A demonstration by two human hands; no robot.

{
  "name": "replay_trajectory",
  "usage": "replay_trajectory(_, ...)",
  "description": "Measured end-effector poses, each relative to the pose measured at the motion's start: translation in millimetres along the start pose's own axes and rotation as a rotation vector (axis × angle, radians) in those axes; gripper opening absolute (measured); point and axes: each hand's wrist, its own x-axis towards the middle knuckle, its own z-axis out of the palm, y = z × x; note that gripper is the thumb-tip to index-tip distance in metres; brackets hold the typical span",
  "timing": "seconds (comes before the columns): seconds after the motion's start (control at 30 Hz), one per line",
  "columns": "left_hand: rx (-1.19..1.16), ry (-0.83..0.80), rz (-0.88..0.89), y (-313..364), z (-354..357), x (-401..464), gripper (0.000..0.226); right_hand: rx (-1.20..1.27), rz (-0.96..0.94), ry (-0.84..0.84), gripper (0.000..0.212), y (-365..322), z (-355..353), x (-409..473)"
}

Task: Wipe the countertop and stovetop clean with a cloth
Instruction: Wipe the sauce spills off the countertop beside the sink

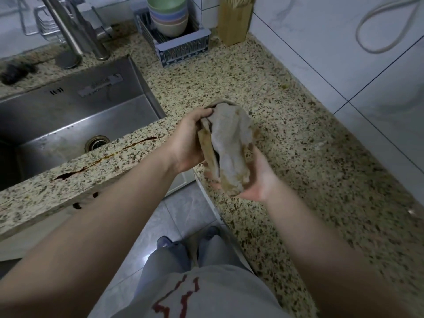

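A grey, stained cloth [229, 143] is bunched up in the air above the inner corner of the speckled granite countertop [309, 138]. My left hand [188, 138] grips its upper left side with curled fingers. My right hand [257, 177] cups it from below and the right, palm up, fingers wrapped under the cloth. A dark brown spill [96, 162] streaks along the countertop strip in front of the sink, with drips on its front edge. No stovetop is in view.
A steel sink [75, 115] with a drain lies to the left, a faucet [75, 31] behind it. At the back stand a rack with stacked bowls [169, 17] and a wooden chopstick holder [236, 21]. Tiled wall on the right.
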Motion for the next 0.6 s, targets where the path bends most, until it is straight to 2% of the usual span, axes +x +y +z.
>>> replay_trajectory(0.07, 0.024, 0.022, -0.032, -4.8, -3.4, 2.5, 0.047, 0.074, -0.124, -0.02, 0.092, 0.9, 8.1, -4.5)
replay_trajectory(0.17, 0.127, 0.058, -0.063, -10.0, -9.3, 7.1, 0.049, -0.037, -0.27, 0.0, 0.091, -4.5, 14.4, -11.2)
replay_trajectory(0.27, 0.363, 0.166, -0.048, -10.0, -9.6, 5.5, 0.041, -0.201, -0.455, 0.089, 0.065, -11.4, 21.2, -16.5)
replay_trajectory(0.3, 0.45, 0.21, -0.036, -9.6, -9.2, 4.3, 0.038, -0.22, -0.512, 0.147, 0.07, -13.7, 19.2, -16.6)
replay_trajectory(0.37, 0.559, 0.266, -0.021, -9.9, -11.4, 3.7, 0.035, -0.298, -0.617, 0.255, 0.095, -17.9, 17.8, -20.6)
replay_trajectory(0.4, 0.58, 0.276, -0.006, -11.2, -13.9, 4.3, 0.032, -0.37, -0.68, 0.297, 0.098, -20.0, 16.6, -20.4)
replay_trajectory(0.5, 0.504, 0.314, 0.05, -21.3, -20.8, 10.1, 0.022, -0.589, -0.842, 0.34, 0.084, -25.4, 12.7, -21.1)
replay_trajectory(0.6, 0.292, 0.445, 0.057, -29.6, -23.0, 13.2, 0.015, -0.765, -0.866, 0.321, 0.076, -32.6, 12.8, -27.9)
